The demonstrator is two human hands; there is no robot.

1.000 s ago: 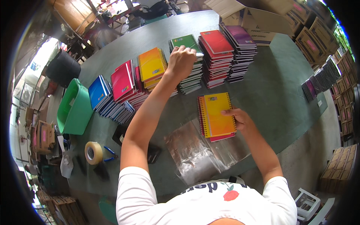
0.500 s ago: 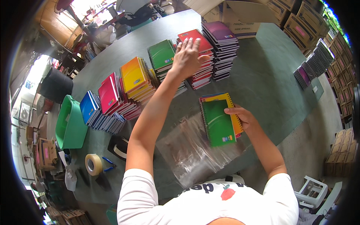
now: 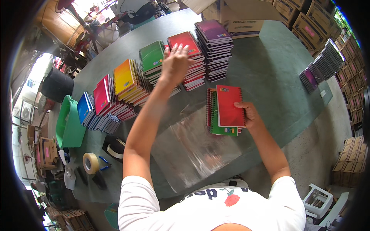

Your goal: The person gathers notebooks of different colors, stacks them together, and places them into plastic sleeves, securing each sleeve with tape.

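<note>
My right hand [image 3: 250,114] grips a small bundle of spiral notebooks by its right edge, thumb on top. A red notebook [image 3: 230,106] lies uppermost, with a green notebook [image 3: 225,131] showing beneath it and further spiral bindings along the left side. Stretched out to the far stacks, my left hand [image 3: 175,63] has its fingers extended over the left edge of the red notebook stack [image 3: 185,42], beside the green notebook stack [image 3: 151,54]. Nothing shows in its grasp. Below the bundle, a clear plastic bag [image 3: 192,148] lies flat on the table.
The row also holds purple [image 3: 214,30], yellow [image 3: 125,77], pink [image 3: 102,94] and blue [image 3: 84,107] notebook stacks. At left are a green bin [image 3: 69,125], a tape roll [image 3: 90,163], blue pliers [image 3: 104,163] and a tape dispenser [image 3: 114,148]. Bagged notebooks [image 3: 320,67] stand far right; behind is an open carton [image 3: 246,27].
A red notebook now tops the bundle in my right hand, where the green one was uppermost. My left hand has drawn back slightly from the red stack's top to its left edge.
</note>
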